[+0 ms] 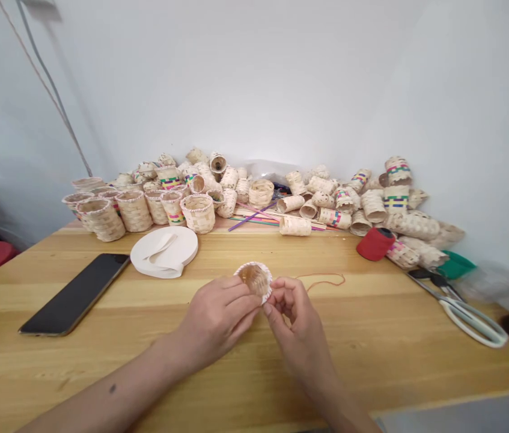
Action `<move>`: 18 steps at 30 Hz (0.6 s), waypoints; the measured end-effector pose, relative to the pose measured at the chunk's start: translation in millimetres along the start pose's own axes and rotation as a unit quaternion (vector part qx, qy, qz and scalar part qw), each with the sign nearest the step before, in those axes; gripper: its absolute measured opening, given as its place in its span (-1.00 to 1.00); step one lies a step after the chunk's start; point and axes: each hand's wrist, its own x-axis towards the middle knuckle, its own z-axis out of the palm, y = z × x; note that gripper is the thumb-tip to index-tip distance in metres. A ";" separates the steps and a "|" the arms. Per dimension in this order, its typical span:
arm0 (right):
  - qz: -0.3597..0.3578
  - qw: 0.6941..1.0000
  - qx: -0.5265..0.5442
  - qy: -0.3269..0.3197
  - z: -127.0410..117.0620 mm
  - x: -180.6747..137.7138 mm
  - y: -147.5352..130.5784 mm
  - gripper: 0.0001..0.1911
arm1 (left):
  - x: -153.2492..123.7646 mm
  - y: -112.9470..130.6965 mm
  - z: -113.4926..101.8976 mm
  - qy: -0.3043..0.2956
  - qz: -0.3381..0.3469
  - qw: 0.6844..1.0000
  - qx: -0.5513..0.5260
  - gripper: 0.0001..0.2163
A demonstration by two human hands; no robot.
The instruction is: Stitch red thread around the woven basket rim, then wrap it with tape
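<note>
A small woven bamboo basket (256,279) with a pink-and-white wrapped rim is tilted so its opening faces up, above the middle of the table. My left hand (220,313) grips it from the left, fingers closed over its near wall and rim. At the rim's right side, my right hand (294,319) has thumb and fingertips pinched together. Whatever is between those fingertips is too small to make out. A thin red thread (326,275) lies in a loose loop on the table, running out from behind my right hand.
Finished-rim baskets (134,210) stand at the back left; plain woven cylinders (294,226) and coloured strips lie heaped along the wall. A white tape roll (164,251) and a phone (76,294) lie left. On the right are a red thread spool (375,243) and scissors (466,316).
</note>
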 end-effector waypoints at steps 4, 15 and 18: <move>-0.028 0.997 -0.064 -0.018 -11.4 10.9 -3.4 -0.83 | 1.0 -0.6 -1.3 -0.002 0.015 0.999 0.035 -0.86; -0.150 0.959 -0.231 -0.067 -18.3 28.2 -14.9 -0.90 | 3.4 1.1 -4.1 -0.004 0.052 0.996 0.066 -0.86; -0.164 0.961 -0.218 -0.030 -6.1 33.0 -17.9 -0.87 | 2.2 4.0 -1.5 -0.010 0.056 0.995 0.079 -0.85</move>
